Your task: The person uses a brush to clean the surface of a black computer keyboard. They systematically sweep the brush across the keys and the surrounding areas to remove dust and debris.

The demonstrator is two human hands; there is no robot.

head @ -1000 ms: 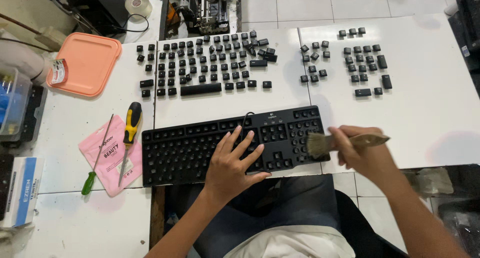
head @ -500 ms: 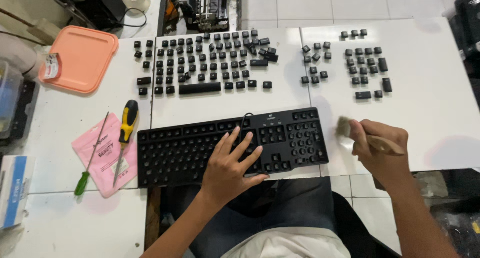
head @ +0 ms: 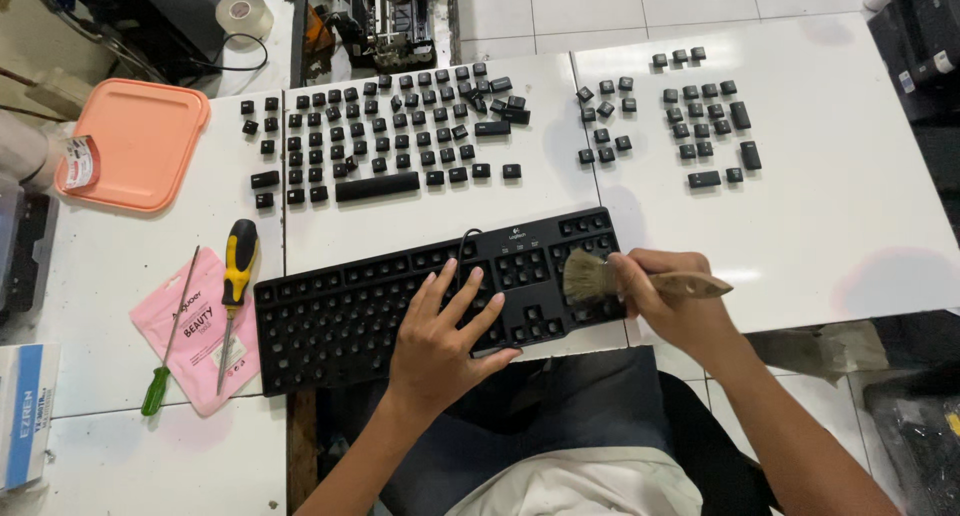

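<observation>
Closest to the camera is the person's lap in dark cloth, with both forearms reaching up onto the white desk. The left hand lies flat with its fingers spread on the middle of a black keyboard that has all its keycaps off, so it's gripping nothing, just pressing the frame down. The right hand is closed around the wooden handle of a small brush, and the bristles sit on the right end of the keyboard, near the number pad area. The keyboard runs at a slight angle along the near edge of the desk, with its cable coming off the top side.

Left of the keyboard there's a pink packet with a yellow-and-black screwdriver and a thin green-handled screwdriver lying on it. Further back, the removed keycaps are laid out in rows, with a smaller group off to the right. Far left is an orange tray, and a roll of tape sits beyond that.
</observation>
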